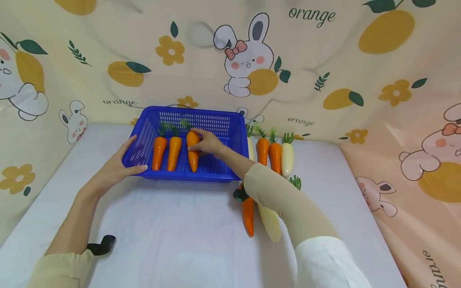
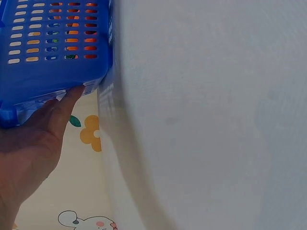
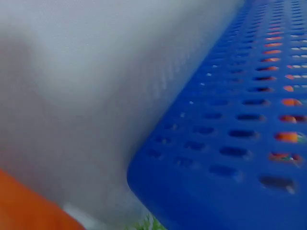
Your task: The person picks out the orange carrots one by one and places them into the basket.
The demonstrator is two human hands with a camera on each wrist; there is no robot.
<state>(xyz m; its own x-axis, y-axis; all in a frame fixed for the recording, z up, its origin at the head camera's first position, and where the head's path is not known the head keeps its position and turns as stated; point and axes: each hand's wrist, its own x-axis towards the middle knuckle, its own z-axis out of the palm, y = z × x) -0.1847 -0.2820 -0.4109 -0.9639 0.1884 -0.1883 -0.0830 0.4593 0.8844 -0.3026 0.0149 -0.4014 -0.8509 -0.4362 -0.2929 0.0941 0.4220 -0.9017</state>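
Note:
A blue perforated basket [image 1: 201, 176] stands at the back of the table. My left hand [image 1: 117, 166] grips its front left corner, thumb along the front rim and fingers against the outer side; the left wrist view shows this hand [image 2: 36, 148] under the rim. Inside, two orange carrots with green tops, one at the left [image 1: 159, 152] and one beside it [image 1: 174, 153], lie side by side. To their right my right hand [image 1: 210, 143] holds a third carrot [image 1: 193, 156] between thumb and fingers, tip toward the front rim. The right wrist view shows only the basket's outer wall [image 3: 201, 158].
Right of the basket lie more carrots [image 1: 275, 156] and white radishes [image 1: 287, 159] in a row. Nearer the front, another carrot [image 1: 248, 216] and a radish [image 1: 270, 224] lie partly under my right forearm. A printed cloth [image 1: 201, 80] hangs behind the white table [image 1: 173, 240].

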